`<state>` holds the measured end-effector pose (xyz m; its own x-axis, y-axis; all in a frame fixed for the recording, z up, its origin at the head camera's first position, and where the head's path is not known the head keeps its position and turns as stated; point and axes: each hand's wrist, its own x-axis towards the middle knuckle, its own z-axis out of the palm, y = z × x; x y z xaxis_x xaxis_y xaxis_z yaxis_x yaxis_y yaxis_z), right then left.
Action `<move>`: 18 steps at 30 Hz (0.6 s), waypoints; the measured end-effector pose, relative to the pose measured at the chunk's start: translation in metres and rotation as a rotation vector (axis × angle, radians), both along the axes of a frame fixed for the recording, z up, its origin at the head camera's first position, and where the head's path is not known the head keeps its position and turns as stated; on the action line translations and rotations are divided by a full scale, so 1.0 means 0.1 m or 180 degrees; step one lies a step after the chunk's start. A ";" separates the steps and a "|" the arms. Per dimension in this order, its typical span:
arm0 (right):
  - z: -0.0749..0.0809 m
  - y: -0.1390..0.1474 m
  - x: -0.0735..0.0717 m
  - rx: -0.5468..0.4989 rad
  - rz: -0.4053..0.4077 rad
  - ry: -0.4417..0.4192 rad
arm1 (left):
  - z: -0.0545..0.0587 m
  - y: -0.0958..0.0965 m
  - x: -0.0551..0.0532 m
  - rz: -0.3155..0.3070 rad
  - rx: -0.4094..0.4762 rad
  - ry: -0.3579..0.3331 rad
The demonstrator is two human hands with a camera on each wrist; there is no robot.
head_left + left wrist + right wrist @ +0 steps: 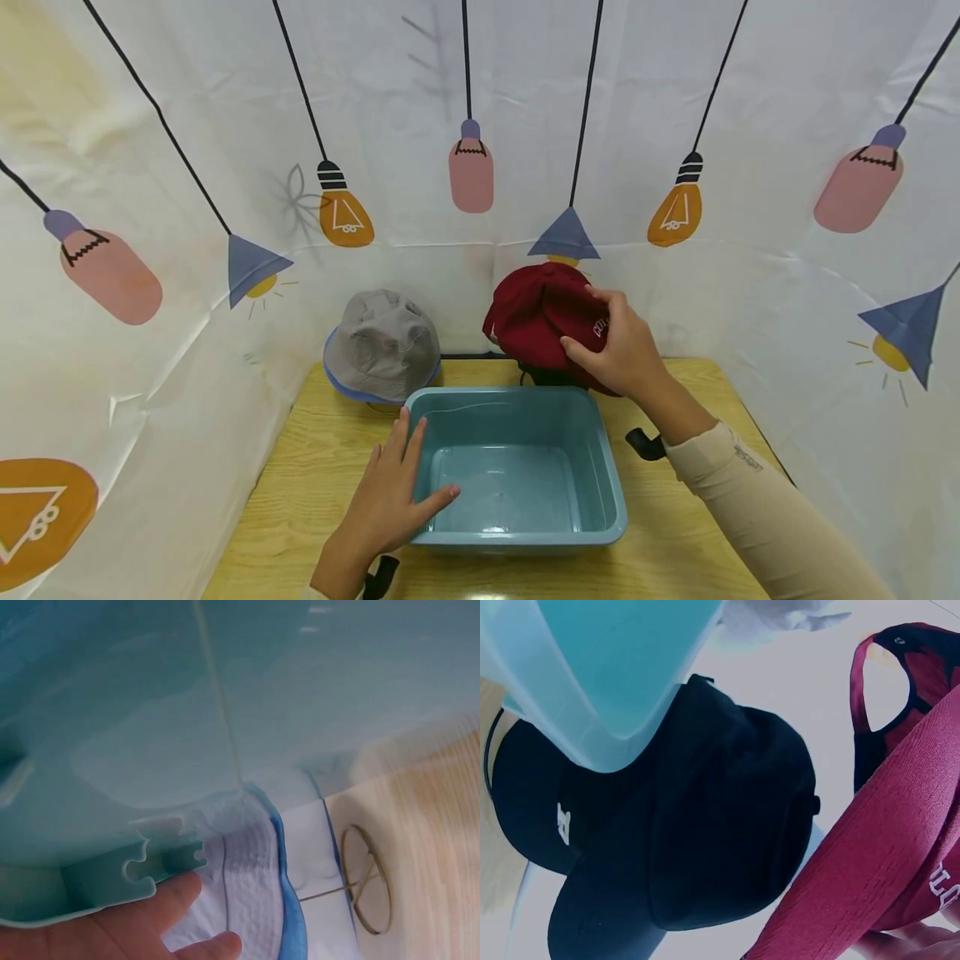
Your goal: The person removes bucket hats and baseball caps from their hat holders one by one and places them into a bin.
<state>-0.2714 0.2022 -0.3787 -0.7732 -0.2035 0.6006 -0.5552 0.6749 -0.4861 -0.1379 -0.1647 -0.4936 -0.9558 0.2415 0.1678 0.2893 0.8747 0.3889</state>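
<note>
My right hand (628, 350) holds a dark red baseball cap (536, 312) by its front, beyond the basin's far right corner. White lettering shows on the cap beside my fingers. In the right wrist view, the red cap (877, 847) is apart from dark caps (727, 810) under it. My left hand (390, 487) rests at the left rim of a blue-green plastic basin (517, 537), fingers extended and thumb over the inside. A grey bucket hat (386, 342) with a blue edge sits behind the basin's far left corner.
A light wooden table (281, 508) carries the basin. White sheeting (420, 100) printed with hanging lamps encloses the back and sides. A thin cord loop (366, 881) lies near the grey hat in the left wrist view. Each wrist has a black mount (645, 444).
</note>
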 end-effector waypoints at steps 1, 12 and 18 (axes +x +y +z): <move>0.00 0.00 0.01 0.0002 0.0008 0.0003 | 0.00 0.00 0.00 0.0001 -0.0001 0.0006; -0.02 -0.04 0.15 0.0099 0.0067 -0.0072 | 0.00 0.02 0.01 -0.0016 0.0008 0.0024; -0.02 -0.11 0.25 0.0147 0.0148 -0.0091 | 0.02 0.03 0.01 -0.0001 0.0036 0.0046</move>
<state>-0.2463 0.1912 -0.3809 -0.7791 -0.2666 0.5674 -0.5727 0.6708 -0.4712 -0.1364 -0.1617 -0.4917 -0.9532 0.2398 0.1843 0.2953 0.8701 0.3946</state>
